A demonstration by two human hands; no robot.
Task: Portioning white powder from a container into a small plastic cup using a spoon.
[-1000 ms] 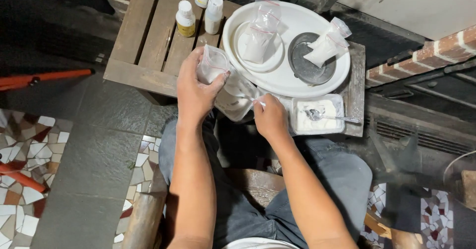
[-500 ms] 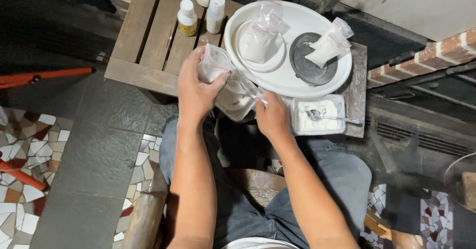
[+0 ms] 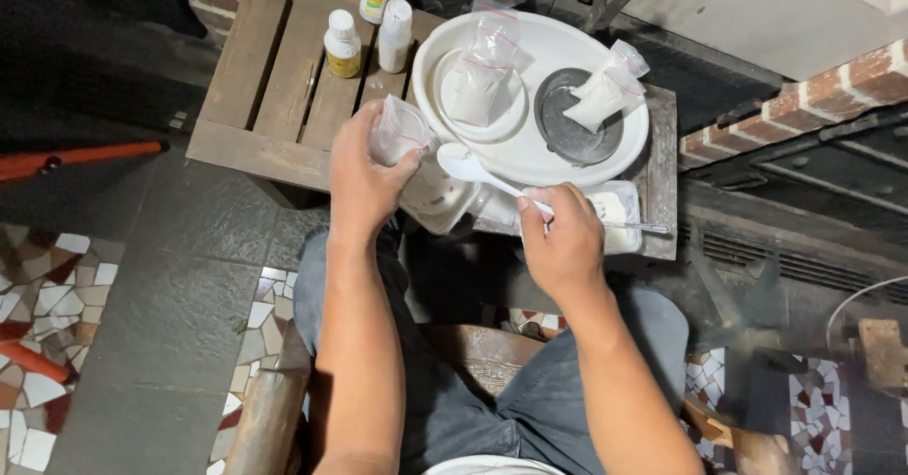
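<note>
My left hand (image 3: 364, 177) grips a small clear zip bag (image 3: 397, 130) with a red seal line, held upright over the edge of the wooden table (image 3: 274, 87). My right hand (image 3: 565, 243) pinches the handle of a white plastic spoon (image 3: 473, 169), its bowl pointing left toward the bag's mouth. Just below the bag sits a white plastic tub (image 3: 440, 201). A square clear container of white powder (image 3: 619, 219) lies right of my right hand, with a metal spoon resting in it.
A large white oval tray (image 3: 530, 153) holds filled powder bags (image 3: 478, 82), a white bowl and a dark round dish (image 3: 567, 134). Three small bottles (image 3: 342, 44) stand on the table's far side. Brick wall at right, mosaic floor at left, orange tool handle (image 3: 76, 156).
My right hand has lifted the white spoon up and leftward to the bag's opening. The left hand keeps the bag in nearly the same place.
</note>
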